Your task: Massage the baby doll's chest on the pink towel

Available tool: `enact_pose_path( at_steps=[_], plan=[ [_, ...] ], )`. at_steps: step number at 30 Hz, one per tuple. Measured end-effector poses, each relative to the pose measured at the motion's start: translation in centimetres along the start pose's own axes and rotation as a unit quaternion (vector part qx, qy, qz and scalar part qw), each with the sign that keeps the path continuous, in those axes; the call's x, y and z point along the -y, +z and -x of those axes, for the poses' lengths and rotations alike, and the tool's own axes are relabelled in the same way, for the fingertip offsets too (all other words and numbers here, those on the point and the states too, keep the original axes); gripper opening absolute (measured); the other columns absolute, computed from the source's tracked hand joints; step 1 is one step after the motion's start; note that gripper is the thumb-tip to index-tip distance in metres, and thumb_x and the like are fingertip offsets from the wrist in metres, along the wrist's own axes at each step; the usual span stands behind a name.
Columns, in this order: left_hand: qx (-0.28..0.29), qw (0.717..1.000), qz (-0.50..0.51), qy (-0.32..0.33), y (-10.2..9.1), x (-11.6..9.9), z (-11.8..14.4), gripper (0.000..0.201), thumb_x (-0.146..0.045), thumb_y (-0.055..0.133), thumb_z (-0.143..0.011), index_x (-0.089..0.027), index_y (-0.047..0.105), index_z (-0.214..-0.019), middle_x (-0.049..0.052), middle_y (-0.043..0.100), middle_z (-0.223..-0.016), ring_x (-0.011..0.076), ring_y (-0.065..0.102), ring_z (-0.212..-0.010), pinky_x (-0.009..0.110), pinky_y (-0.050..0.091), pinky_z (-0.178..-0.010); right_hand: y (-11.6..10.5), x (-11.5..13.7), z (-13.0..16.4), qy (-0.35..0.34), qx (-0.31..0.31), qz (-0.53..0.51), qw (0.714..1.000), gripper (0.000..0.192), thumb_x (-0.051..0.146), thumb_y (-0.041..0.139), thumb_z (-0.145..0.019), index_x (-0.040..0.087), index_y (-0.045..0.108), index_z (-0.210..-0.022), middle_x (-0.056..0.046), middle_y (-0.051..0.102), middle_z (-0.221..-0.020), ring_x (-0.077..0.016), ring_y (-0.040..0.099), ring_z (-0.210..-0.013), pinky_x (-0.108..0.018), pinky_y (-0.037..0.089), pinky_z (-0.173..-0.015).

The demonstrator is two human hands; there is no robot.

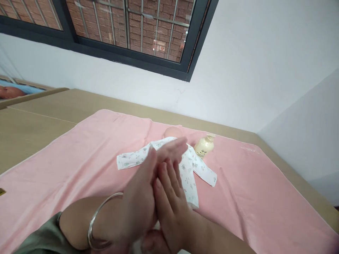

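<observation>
In the head view, the left hand (143, 197) and the right hand (172, 201) were pressed palm to palm at lower centre, fingers flat, each grip open and holding nothing. A silver bangle (99, 222) circled the left wrist. Just beyond them a doll in a printed white garment (190, 165) lay on the pink towel (66, 165), with a cream bottle (203, 146) beside it at centre right.

I see a tan table (39, 127) set against the white wall, its far right corner tucked into the corner of the room. A pink towel (79, 165) covers most of it, leaving bare wood along the far and left edges. On the towel, toward the far edge, lies a doll in a white printed romper (189, 169), with a cream lotion bottle (203, 146) on its side just beside it.
</observation>
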State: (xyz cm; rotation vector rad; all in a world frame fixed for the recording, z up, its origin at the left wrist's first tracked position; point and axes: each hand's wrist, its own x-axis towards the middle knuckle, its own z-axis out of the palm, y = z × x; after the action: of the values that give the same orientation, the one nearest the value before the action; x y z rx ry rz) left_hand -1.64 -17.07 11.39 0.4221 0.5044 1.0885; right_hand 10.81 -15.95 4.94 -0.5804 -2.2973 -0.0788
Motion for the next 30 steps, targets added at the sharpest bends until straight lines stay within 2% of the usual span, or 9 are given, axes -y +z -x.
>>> enact_pose_path(
  at_steps=[3,6,9,13,15,18,23,27,30],
  plan=[
    [-0.012,0.982,-0.086,0.166,0.5,-2.5,-2.2,0.051,-0.053,0.040,-0.102,-0.022,0.068,-0.131,0.011,0.067,-0.143,0.0337,0.041,-0.153,0.054,0.034,-0.126,-0.6,0.4,-1.0,-0.010,0.004,-0.012,1.000,0.085,0.056,0.032,-0.106,0.010,-0.007,-0.167,-0.017,0.028,-0.170,-0.0309,0.011,-0.161,-0.056,0.023,-0.130],
    [0.002,0.916,-0.154,0.370,0.0,-3.0,-3.2,0.041,-0.052,0.045,-0.100,-0.027,0.071,-0.119,0.006,0.066,-0.143,0.0318,0.048,-0.148,0.054,0.037,-0.125,-1.5,-0.1,-1.5,-0.003,0.005,-0.012,1.000,0.071,0.041,0.036,-0.106,0.012,0.012,-0.167,-0.015,0.040,-0.166,-0.0284,0.025,-0.159,-0.053,0.026,-0.130],
    [0.027,0.853,-0.205,0.479,-1.4,-2.2,-5.2,0.038,-0.052,0.049,-0.099,-0.028,0.069,-0.119,0.005,0.061,-0.149,0.0309,0.049,-0.147,0.055,0.037,-0.124,-2.1,-1.4,-1.7,0.037,-0.023,0.000,0.999,0.054,0.031,0.041,-0.104,0.016,0.043,-0.155,-0.013,0.052,-0.158,-0.0267,0.033,-0.156,-0.054,0.025,-0.130],
    [-0.038,0.830,-0.278,0.483,-4.4,-1.0,-10.2,0.037,-0.047,0.046,-0.102,-0.026,0.066,-0.124,0.008,0.060,-0.149,0.0276,0.052,-0.143,0.053,0.039,-0.123,-1.5,-4.5,-1.9,0.130,-0.015,0.007,0.991,0.041,0.025,0.040,-0.104,0.015,0.061,-0.138,-0.016,0.061,-0.148,-0.0263,0.049,-0.147,-0.057,0.029,-0.128],
    [-0.102,0.825,-0.348,0.433,-6.0,-0.5,-12.6,0.035,-0.042,0.047,-0.102,-0.022,0.065,-0.125,0.010,0.062,-0.145,0.0270,0.053,-0.141,0.051,0.038,-0.123,-0.4,-6.2,-1.7,0.195,0.010,0.007,0.981,0.042,0.025,0.036,-0.106,0.014,0.063,-0.136,-0.017,0.063,-0.146,-0.0269,0.054,-0.143,-0.058,0.033,-0.125],
    [-0.144,0.814,-0.436,0.355,-8.2,0.4,-15.1,0.032,-0.036,0.048,-0.099,-0.019,0.067,-0.119,0.012,0.068,-0.135,0.0277,0.058,-0.135,0.050,0.041,-0.120,1.6,-8.2,-1.2,0.256,0.050,0.004,0.965,0.046,0.024,0.034,-0.104,0.014,0.062,-0.140,-0.016,0.061,-0.149,-0.0275,0.052,-0.145,-0.055,0.040,-0.122],
    [-0.143,0.789,-0.506,0.319,-10.2,2.0,-16.9,0.033,-0.028,0.041,-0.098,-0.017,0.066,-0.119,0.013,0.071,-0.128,0.0261,0.065,-0.122,0.048,0.049,-0.112,3.9,-10.6,-0.2,0.276,0.116,0.015,0.954,0.051,0.017,0.034,-0.101,0.010,0.058,-0.146,-0.017,0.054,-0.155,-0.0264,0.043,-0.151,-0.052,0.031,-0.127],
    [-0.157,0.765,-0.534,0.325,-10.8,2.8,-17.4,0.037,-0.020,0.041,-0.095,-0.018,0.063,-0.125,0.013,0.069,-0.130,0.0255,0.063,-0.126,0.048,0.047,-0.114,3.7,-12.9,0.1,0.306,0.164,0.030,0.937,0.048,0.024,0.040,-0.104,0.011,0.059,-0.146,-0.015,0.051,-0.158,-0.0251,0.039,-0.154,-0.049,0.021,-0.130],
    [-0.159,0.750,-0.551,0.329,-11.1,3.0,-17.4,0.046,-0.015,0.042,-0.092,-0.016,0.057,-0.135,0.014,0.068,-0.131,0.0260,0.063,-0.127,0.049,0.047,-0.115,3.2,-14.1,0.1,0.356,0.172,0.048,0.917,0.055,0.035,0.040,-0.106,0.007,0.049,-0.153,-0.017,0.041,-0.165,-0.0264,0.031,-0.157,-0.047,0.021,-0.130]
  ],
)
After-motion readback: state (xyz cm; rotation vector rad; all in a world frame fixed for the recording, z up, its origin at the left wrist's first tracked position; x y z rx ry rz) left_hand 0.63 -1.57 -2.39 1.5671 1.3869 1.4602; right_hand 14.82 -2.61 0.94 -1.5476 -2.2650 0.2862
